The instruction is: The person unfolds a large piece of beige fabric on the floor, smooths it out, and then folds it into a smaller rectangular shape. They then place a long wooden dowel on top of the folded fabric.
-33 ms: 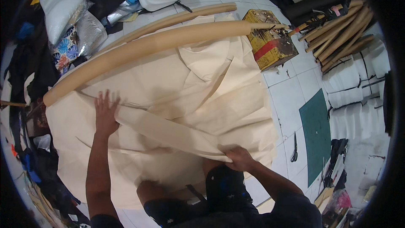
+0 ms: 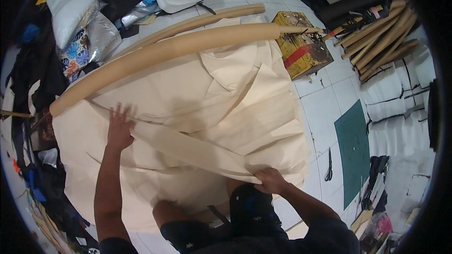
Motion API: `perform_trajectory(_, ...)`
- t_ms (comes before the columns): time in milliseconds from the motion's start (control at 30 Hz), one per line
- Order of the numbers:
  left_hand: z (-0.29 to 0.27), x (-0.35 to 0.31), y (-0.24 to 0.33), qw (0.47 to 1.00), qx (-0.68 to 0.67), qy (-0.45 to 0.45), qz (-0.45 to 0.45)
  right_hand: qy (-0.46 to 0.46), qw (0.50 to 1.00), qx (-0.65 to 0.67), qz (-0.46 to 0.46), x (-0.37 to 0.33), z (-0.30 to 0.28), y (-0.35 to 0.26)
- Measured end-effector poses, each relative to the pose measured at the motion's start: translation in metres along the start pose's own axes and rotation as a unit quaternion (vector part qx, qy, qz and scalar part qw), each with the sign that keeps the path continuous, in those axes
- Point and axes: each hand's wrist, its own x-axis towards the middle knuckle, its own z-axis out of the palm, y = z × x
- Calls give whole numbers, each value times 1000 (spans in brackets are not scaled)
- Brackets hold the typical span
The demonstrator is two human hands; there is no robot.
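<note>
A wide cream sheet (image 2: pixel 188 82) of fabric-like material lies creased over the floor, pulled out from a long tan roll (image 2: pixel 174 45) across the far side. My left hand (image 2: pixel 121 129) rests over the sheet's left part, fingers spread and slightly blurred, beside a long fold. My right hand (image 2: pixel 271 181) is closed on the folded strip's near right end, just above my right knee. Between both hands the folded strip (image 2: pixel 193 152) runs slantwise. My knees are at the sheet's near side.
A thin stick (image 2: pixel 301 30) in the roll rests on a stained yellow box (image 2: pixel 301 49). Behind lies another tan roll (image 2: pixel 212 18). Black scissors (image 2: pixel 328 164) and a green mat (image 2: pixel 353 150) lie at right, near brown tubes (image 2: pixel 383 37) and white foam bundles (image 2: pixel 395 131). Mixed materials crowd the left.
My left hand has shifted very slightly toward me over the sheet. My right hand keeps its hold on the strip's end.
</note>
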Motion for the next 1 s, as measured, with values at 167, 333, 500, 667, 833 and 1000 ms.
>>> perform_trajectory(167, -11, -88, 3, 982, -35, -182, -40, 2, 994, -30, 100, -32, -33, -7)
perform_trajectory(333, -61, -252, 61, 939, -120, -273, -168, 4, 993, 21, 116, -29, -83, -27)
perform_trajectory(500, -20, -356, 130, 887, -211, -319, -257, -209, 970, -100, 70, -24, -109, -43)
perform_trajectory(667, 35, -378, 77, 723, -560, -367, -168, -459, 882, -53, 95, -1, -120, -73)
perform_trajectory(833, 39, -293, 22, 851, -348, -201, -338, -307, 922, 232, 38, 79, -96, -26)
perform_trajectory(1000, 115, -203, 5, 852, -320, -154, -386, 39, 986, -160, -7, 227, -52, -2)
